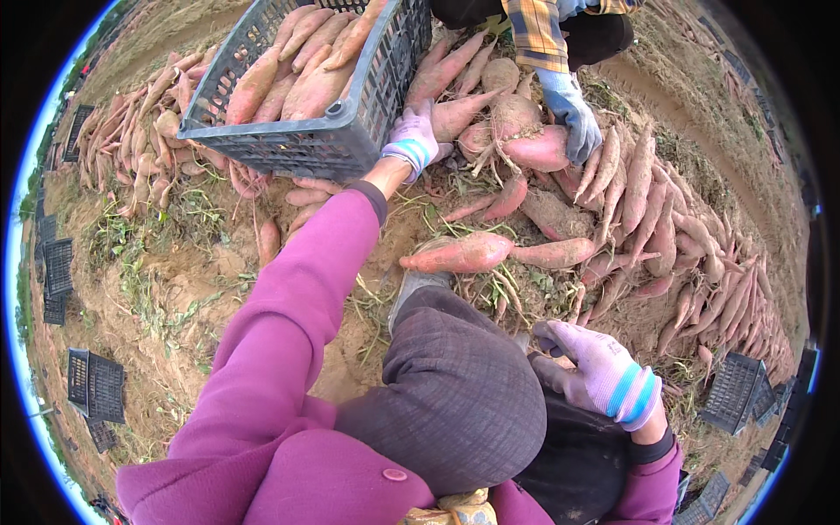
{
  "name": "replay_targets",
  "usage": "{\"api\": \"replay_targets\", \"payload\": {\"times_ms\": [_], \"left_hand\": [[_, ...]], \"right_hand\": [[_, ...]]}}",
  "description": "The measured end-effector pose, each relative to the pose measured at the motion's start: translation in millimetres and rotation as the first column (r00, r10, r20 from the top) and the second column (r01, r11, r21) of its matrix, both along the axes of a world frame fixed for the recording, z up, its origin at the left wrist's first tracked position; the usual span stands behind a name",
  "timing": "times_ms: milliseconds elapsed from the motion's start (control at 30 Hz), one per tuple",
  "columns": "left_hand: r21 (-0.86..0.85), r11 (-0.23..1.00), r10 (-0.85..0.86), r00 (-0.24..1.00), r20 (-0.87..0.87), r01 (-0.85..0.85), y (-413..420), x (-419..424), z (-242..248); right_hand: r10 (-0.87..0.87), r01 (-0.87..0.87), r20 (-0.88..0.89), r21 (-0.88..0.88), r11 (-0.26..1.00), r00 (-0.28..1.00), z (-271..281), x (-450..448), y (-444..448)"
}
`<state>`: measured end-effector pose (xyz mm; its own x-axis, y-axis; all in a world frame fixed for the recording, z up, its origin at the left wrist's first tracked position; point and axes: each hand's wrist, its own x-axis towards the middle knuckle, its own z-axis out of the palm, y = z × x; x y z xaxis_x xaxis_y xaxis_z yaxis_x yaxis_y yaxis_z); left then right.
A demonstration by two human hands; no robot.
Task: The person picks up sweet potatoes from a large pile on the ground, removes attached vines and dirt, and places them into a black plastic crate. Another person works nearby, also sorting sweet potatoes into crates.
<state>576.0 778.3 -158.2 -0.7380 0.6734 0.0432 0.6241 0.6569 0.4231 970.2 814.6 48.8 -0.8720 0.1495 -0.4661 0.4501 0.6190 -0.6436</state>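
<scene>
My left hand [416, 134], in a pale purple knit glove, reaches past the corner of a black plastic crate [354, 131]. Its fingers and thumb are around the blunt end of a sweet potato [459, 115] at the edge of a pile. Inside the crate lie several large sweet potatoes [308, 85]. My right hand [587, 367], gloved alike, hovers by my right knee with its fingers apart and nothing seen in it. Beyond my bent left knee, a reddish sweet potato [462, 252] lies on the soil near my shoe [420, 285].
Across the pile, a co-worker's blue-gloved hand [574, 125] touches a large sweet potato [539, 148]. A long heap of sweet potatoes [709, 262] runs to the right, another heap [141, 138] lies left. More black crates [95, 384] [734, 392] stand about on soil with cut vines [131, 262].
</scene>
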Motion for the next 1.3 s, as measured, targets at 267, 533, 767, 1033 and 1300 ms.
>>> {"api": "replay_targets", "payload": {"times_ms": [267,533,767,1033,1300], "left_hand": [[-0.184,0.981,-0.046,0.997,0.058,0.056,-26,9,13],[-0.112,0.992,-0.027,0.974,0.224,0.053,-25,-10,14],[0.18,0.983,-0.104,0.879,0.464,0.021,-35,4,-18],[0.26,0.965,-0.055,0.93,0.362,-0.044,-56,36,-5],[0.506,0.86,-0.223,0.84,0.494,-0.069,-113,54,60]], "right_hand": [[0.022,-0.022,-0.025,0.005,1.0,0.999,-3,-14,0],[0.039,-0.039,-0.008,0.022,0.999,0.999,-2,-28,-9],[0.041,-0.039,-0.03,0.072,0.997,0.999,-6,-28,-8],[0.08,-0.076,-0.005,0.262,0.962,0.997,-11,-24,-5],[-0.134,0.137,-0.025,0.14,0.981,0.991,-12,-21,-3]]}}
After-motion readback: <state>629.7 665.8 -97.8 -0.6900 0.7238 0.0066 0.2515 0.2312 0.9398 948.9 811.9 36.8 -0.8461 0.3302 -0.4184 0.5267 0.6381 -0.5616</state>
